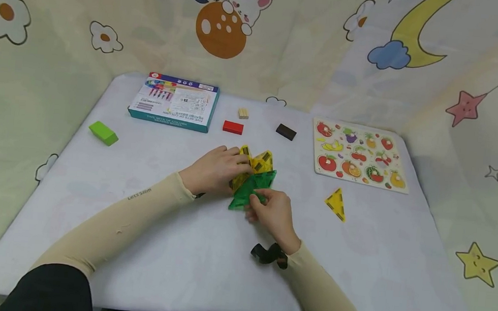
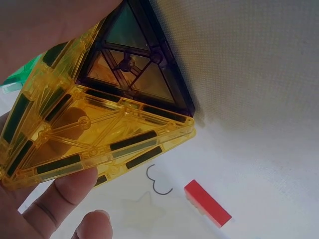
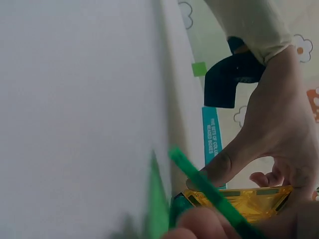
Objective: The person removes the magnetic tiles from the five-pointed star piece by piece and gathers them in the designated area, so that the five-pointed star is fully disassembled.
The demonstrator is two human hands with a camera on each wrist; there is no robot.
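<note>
Near the middle of the table, my left hand [image 1: 217, 171] grips a cluster of see-through yellow magnetic tiles [image 1: 263, 161]. Its fingers curl round the triangular yellow tiles [image 2: 119, 124] in the left wrist view, where a dark-framed triangle [image 2: 132, 64] stands against them. My right hand [image 1: 273, 217] pinches a green triangular magnetic tile [image 1: 242, 194] right beside the yellow ones. The right wrist view shows this green tile [image 3: 212, 191] edge-on, with the left thumb close by. How the green and yellow edges meet is hidden by the fingers.
A loose yellow triangle tile [image 1: 336, 204] lies to the right, below a fruit picture board [image 1: 362, 155]. Behind are a flat box [image 1: 173, 102], a red block [image 1: 232, 127], a black block [image 1: 286, 132] and a small beige block [image 1: 243, 113]. A green block [image 1: 103, 133] lies far left.
</note>
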